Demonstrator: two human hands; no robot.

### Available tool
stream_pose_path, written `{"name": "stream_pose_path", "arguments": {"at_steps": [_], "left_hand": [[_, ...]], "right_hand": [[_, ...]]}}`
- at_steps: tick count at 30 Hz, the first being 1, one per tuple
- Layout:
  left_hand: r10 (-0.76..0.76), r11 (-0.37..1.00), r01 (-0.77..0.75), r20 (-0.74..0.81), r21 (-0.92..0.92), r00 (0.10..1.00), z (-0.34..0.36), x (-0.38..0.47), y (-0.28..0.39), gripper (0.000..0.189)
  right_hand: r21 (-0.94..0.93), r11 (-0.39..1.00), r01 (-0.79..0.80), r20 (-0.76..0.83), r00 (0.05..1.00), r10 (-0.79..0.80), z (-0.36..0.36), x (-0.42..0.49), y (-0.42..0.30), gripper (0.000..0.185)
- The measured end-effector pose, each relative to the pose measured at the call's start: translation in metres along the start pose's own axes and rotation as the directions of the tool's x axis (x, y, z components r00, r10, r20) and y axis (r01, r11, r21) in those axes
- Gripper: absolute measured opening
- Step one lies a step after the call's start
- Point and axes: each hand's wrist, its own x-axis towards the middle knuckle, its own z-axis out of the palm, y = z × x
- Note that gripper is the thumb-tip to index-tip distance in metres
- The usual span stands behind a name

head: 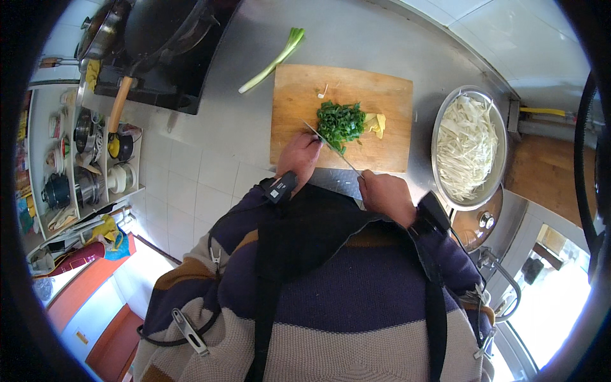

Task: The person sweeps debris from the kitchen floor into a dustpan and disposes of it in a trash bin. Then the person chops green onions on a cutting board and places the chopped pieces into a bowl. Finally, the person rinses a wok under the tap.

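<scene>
My right hand (387,193) is closed around the handle end of a kitchen knife (344,159). Its blade runs slantwise over the near part of a wooden cutting board (296,102), seen nearly edge-on. At the blade's far end is my left hand (300,155), its fingertips against or right beside the metal; whether they pinch it is hidden. Just beyond the blade lies a heap of chopped green scallion leaves (340,122). Thin pale yellow slices (376,124), apparently ginger, touch the heap's right side. A small white scrap (323,90) rests farther back on the board.
A scallion stalk (274,62) lies behind the board's left corner. To the right stands a metal bowl (434,148) of shredded pale vegetable (468,148), beside a glass lid (477,224) and a faucet (510,286). A wooden-handled wok (157,33) sits on the black cooktop (186,90), left.
</scene>
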Motion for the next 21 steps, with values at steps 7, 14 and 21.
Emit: {"name": "stream_pose_path", "arguments": {"at_steps": [7,14,21], "left_hand": [[0.184,0.982,-0.181,-0.050,0.056,0.982,0.001,-0.004,-0.011,0.019],[0.116,0.993,-0.114,-0.044,0.041,0.992,0.003,-0.003,-0.012,0.022],[0.145,0.989,-0.143,-0.068,0.031,0.987,0.002,-0.004,-0.014,0.020]], "right_hand": [[0.056,0.998,0.023,-0.053,0.998,-0.020,0.012,0.009,0.001,0.024],[0.048,0.999,-0.022,0.042,0.999,0.020,-0.006,-0.002,0.000,0.030],[0.068,0.997,0.035,0.045,0.998,-0.038,-0.016,0.000,0.002,0.028]]}}
